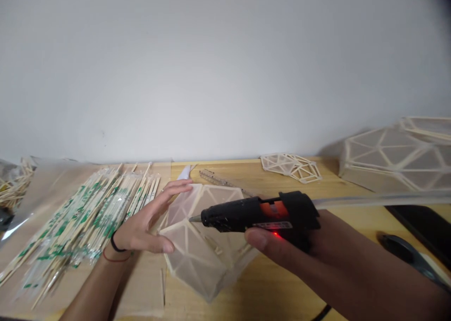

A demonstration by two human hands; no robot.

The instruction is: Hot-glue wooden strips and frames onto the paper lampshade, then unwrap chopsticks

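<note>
My right hand [299, 250] is wrapped round a black hot glue gun [232, 214] with an orange part and a lit red light. Its metal nozzle points left, at a stick joint on the faceted stick model [197, 274]. Thin pale sticks frame this model, and translucent sheet covers its triangular faces. Along its left edge, my left hand [148, 222] steadies it, thumb on the near face and fingers over the far edge. The glue gun and my right hand hide part of the model's right side.
Plastic-wrapped chopsticks [102, 213] with green print lie at left on a clear sheet. A small lattice piece [291, 167] and a ruler [220, 177] lie behind. A larger stick model [394, 156], a black flat object [419, 231] and scissors-like handles [405, 253] are at right.
</note>
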